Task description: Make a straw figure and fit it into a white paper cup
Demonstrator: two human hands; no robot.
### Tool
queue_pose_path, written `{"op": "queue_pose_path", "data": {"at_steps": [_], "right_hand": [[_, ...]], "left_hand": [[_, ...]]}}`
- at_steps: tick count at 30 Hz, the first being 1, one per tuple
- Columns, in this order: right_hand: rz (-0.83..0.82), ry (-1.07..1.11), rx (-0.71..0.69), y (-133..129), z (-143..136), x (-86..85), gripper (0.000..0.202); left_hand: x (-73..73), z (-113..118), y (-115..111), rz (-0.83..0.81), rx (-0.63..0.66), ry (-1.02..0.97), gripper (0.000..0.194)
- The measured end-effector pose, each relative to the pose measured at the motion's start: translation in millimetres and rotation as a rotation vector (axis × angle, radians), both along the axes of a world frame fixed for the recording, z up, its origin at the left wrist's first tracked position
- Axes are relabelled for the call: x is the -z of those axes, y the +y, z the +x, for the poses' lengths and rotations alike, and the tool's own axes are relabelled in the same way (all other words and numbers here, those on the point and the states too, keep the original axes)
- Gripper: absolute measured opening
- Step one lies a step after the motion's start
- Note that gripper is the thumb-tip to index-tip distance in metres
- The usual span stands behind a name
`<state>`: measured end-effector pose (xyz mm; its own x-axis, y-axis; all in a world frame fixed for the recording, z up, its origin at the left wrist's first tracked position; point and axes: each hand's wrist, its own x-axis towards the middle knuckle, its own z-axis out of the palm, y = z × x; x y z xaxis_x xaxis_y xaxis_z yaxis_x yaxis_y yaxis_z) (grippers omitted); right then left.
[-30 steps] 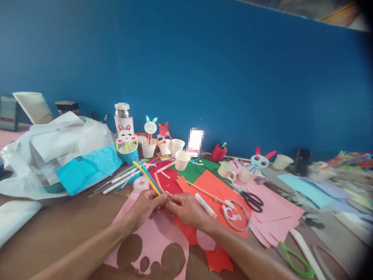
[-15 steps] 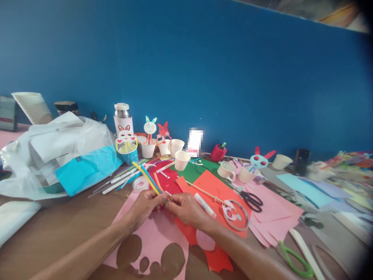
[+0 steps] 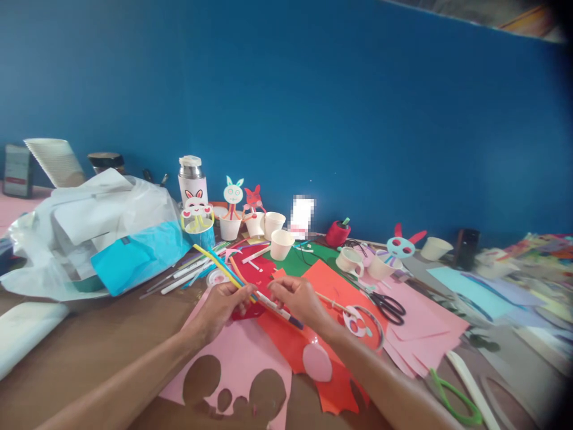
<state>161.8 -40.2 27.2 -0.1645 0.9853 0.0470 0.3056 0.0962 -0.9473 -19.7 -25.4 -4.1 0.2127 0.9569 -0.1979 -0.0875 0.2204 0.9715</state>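
Note:
Pinched in my left hand is a bundle of pipe cleaners, yellow, blue and orange, slanting up to the left. My right hand is a little to the right, its fingers curled together; whether something small is between the fingertips is hidden. Just under those fingers, a white marker with a dark end lies at a slant over the red paper. Below both hands is a pink sheet with round holes cut in it. Orange paper spreads beneath my right hand and beyond it.
Rabbit-faced figures stand in paper cups along the blue wall. Black-handled scissors and a tape ring lie to the right, near pink sheets. A plastic bag of paper fills the left, with several pens beside it.
My hands were together on the lower ends of the pipe cleaners; now my right hand has drawn away up and to the right. More of the white marker shows. The view has shifted slightly.

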Motion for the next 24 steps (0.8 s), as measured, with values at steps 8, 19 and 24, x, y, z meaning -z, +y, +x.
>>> {"op": "queue_pose_path", "data": {"at_steps": [8, 19, 24], "right_hand": [[0.060, 0.036, 0.157, 24, 26, 2.6, 0.021], [0.095, -0.091, 0.221, 39, 48, 8.9, 0.024], [0.191, -0.151, 0.242, 44, 65, 3.7, 0.026]], "left_hand": [[0.3, -4, 4, 0.010, -0.076, -0.019, 0.032], [3.1, -5, 4, 0.038, -0.026, 0.058, 0.035], [6.0, -5, 4, 0.053, -0.032, 0.072, 0.036]]}}
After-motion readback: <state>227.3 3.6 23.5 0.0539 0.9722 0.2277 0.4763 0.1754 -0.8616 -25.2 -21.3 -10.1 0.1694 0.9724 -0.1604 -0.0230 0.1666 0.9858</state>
